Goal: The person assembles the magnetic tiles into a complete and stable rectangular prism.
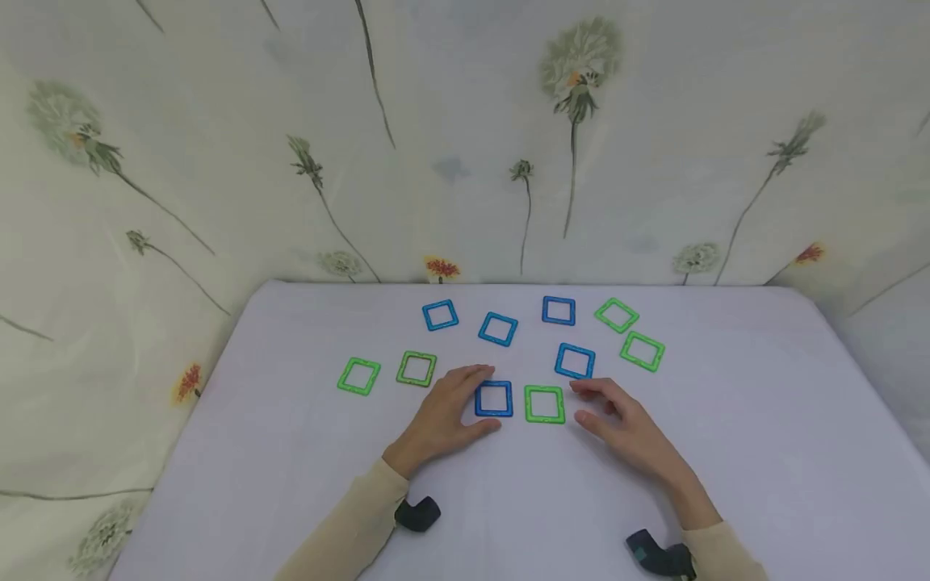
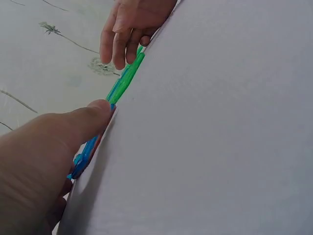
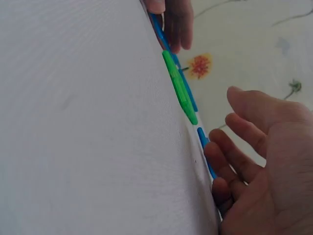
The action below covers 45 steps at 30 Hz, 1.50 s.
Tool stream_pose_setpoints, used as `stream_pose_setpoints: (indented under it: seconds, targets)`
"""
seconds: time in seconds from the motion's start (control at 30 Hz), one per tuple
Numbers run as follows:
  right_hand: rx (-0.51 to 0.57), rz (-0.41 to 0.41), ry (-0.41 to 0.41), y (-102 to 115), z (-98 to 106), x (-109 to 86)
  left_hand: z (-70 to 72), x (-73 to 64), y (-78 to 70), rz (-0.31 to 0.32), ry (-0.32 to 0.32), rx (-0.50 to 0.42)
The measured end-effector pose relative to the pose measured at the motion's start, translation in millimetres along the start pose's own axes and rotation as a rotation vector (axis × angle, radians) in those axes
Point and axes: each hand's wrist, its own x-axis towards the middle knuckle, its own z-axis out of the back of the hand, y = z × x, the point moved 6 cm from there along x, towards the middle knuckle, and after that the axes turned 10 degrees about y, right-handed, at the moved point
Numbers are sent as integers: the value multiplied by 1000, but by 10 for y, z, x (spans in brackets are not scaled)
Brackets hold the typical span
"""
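My left hand (image 1: 443,411) spans a blue magnetic building square (image 1: 494,415), holding it between the thumb below and the fingers above and left. A reddish edge shows beneath that square in the left wrist view. Just right of it lies a green magnetic square (image 1: 545,420), with a narrow gap between them in the head view. My right hand (image 1: 625,428) hovers beside the green square's right side, its loosely bent fingers holding nothing. Beyond the right fingertips another blue square (image 1: 576,375) lies tilted. The left fingertips are partly hidden in the left wrist view.
Two green squares (image 1: 359,392) (image 1: 416,382) lie at left. Farther back are blue squares (image 1: 440,326) (image 1: 498,341) (image 1: 559,322). Two more green squares (image 1: 617,327) (image 1: 643,365) lie at back right. All rest on a white-covered table (image 1: 763,420) before a flower-patterned curtain (image 1: 450,218).
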Motion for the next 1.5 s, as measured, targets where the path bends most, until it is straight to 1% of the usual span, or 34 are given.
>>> stream_pose_setpoints:
  seconds: [0.1, 0.2, 0.3, 0.47, 0.57, 0.73, 0.9, 1.1, 1.23, 1.37, 1.5]
  targets:
    - [-12, -2, -11, 24, -6, 9, 16, 30, 3, -13, -7, 3]
    - [-33, 2, -20, 39, -24, 21, 31, 42, 6, -10, -7, 5]
    - [-65, 34, -37, 58, -40, 22, 28, 37, 4, 0, 1, -3]
    - [-122, 121, -69, 92, -57, -4, -2, 9, -20, 7, 10, -14]
    - [-153, 147, -76, 104, -72, -20, -11, -7, -34, 11, 9, -10]
    - [-182, 153, -77, 124, -107, -52, -28, -47, -50, 13, 12, -17]
    - [-210, 180, -81, 136, -129, -55, -38, -64, -47, 9, -9, -29]
    - [-231, 179, -74, 177, -127, -48, -27, -48, -43, 2, 2, -39]
    - [-238, 169, -55, 184, -121, 7, 12, -17, -11, 7, 2, -33]
    - [-243, 184, -54, 180, -132, 41, 36, -11, 8, -7, -20, -49]
    - [-253, 210, -64, 181, -158, 34, 10, -20, 15, -13, -16, -73]
